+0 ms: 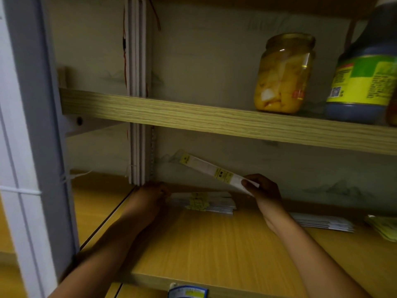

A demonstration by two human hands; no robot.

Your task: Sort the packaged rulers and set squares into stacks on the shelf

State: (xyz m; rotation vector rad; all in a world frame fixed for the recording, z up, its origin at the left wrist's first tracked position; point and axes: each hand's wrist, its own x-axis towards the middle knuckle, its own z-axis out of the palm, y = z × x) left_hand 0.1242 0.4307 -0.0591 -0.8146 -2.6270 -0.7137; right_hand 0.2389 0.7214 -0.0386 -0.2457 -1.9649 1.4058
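Note:
On the lower wooden shelf (204, 244) lies a flat stack of packaged rulers (206, 202) with yellow labels, close to the back wall. My left hand (150, 196) rests at the stack's left end, fingers curled against the packages. My right hand (264, 190) pinches one end of a single packaged ruler (212, 171), white with yellow labels, held tilted in the air above the stack, its far end pointing up and left. A second flat stack of white packages (322, 222) lies on the shelf to the right of my right wrist.
A yellowish package (384, 227) lies at the shelf's far right. The upper shelf (193, 117) carries a jar of yellow fruit (283, 74) and a dark bottle (365, 72) with a green-yellow label. A white upright rail (138, 104) runs down the back wall. A blue-labelled item (188, 292) sits below the front edge.

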